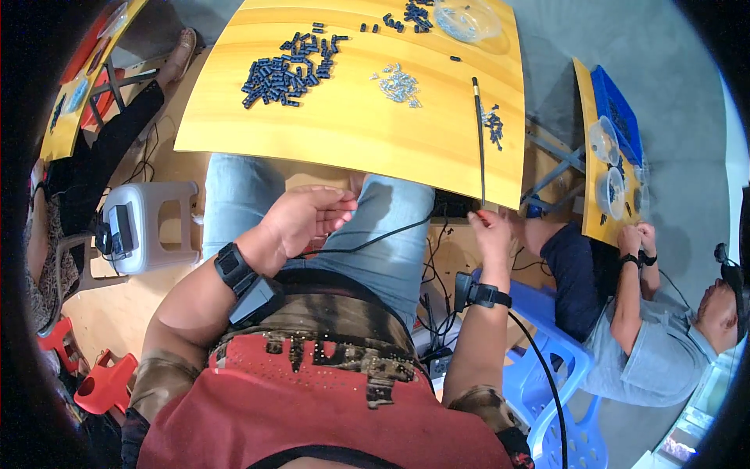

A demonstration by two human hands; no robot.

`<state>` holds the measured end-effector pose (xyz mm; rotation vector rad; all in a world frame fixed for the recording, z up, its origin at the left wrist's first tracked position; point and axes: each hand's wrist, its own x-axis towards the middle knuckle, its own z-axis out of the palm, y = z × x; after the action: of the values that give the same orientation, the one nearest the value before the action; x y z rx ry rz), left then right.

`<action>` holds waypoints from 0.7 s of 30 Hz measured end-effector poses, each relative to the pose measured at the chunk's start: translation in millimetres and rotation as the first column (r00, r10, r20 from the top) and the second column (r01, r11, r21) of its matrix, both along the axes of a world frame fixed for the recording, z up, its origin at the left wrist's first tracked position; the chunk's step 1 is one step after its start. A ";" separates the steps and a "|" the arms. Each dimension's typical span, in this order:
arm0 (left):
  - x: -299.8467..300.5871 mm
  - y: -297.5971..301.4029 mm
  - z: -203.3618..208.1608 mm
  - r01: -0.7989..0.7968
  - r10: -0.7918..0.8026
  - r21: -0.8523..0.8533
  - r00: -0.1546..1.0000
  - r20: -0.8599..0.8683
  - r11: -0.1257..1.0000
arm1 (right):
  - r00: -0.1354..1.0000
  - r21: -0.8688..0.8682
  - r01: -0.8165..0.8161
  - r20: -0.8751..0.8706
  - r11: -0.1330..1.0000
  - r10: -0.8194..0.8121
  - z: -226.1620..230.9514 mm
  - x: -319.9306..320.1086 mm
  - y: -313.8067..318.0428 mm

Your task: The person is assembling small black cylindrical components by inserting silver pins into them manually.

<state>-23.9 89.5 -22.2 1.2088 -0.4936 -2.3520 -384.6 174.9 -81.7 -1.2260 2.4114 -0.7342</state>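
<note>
Rod: a thin black rod (478, 141) with a pale tip lies across the right part of the yellow worktop (351, 133), its far end up on the surface, its near end over the front edge.
Right hand: the right hand (492, 230) is at the rod's near end, just below the worktop's front edge, fingers pinched narrow on that end as far as the view shows.
Left hand: the left hand (305, 219) hovers over the lap, left of the rod and below the worktop edge, palm turned up, fingers loosely curled and holding nothing that can be seen.
Good handling, as a judgement: the rod is long and held only at one end, so a firm pinch close to the tip and a slow, straight lift would keep the far end from sweeping across the surface.
Risk: the small cluster of dark parts (494, 125) lies just right of the rod and could be scattered by a sideways swing.
Silver pieces: a heap of small silver pieces (397, 84) sits left of the rod, near mid-worktop.
Blue-black parts: a large pile of dark blue parts (285, 70) lies well left of the rod.
Bowl: a clear plastic bowl (467, 19) stands beyond the rod's far end.
Cable: a black cable (375, 238) runs across the lap, left of the rod's near end.
Neighbour: another person (648, 328) sits well right of the rod at a separate table.
</note>
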 end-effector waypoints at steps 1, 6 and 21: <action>0.1 -0.8 -0.2 -0.002 0.002 -0.001 1.000 0.000 1.000 | 0.992 0.080 -0.125 0.015 0.989 0.124 -1.4 6.0 0.4; 5.1 -2.8 -0.2 0.002 -0.001 0.002 0.999 -0.034 1.000 | 0.899 0.373 -0.424 0.065 0.825 0.433 43.5 63.2 -14.3; 37.9 -30.6 21.5 -0.047 0.043 -0.029 0.989 -0.141 0.998 | 0.580 -0.066 -0.805 0.117 0.589 0.806 150.9 187.5 -125.3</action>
<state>14.0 58.8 -0.7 1.0199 -0.4505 -2.3608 -197.1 49.6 69.2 -1.9708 1.4335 -0.4848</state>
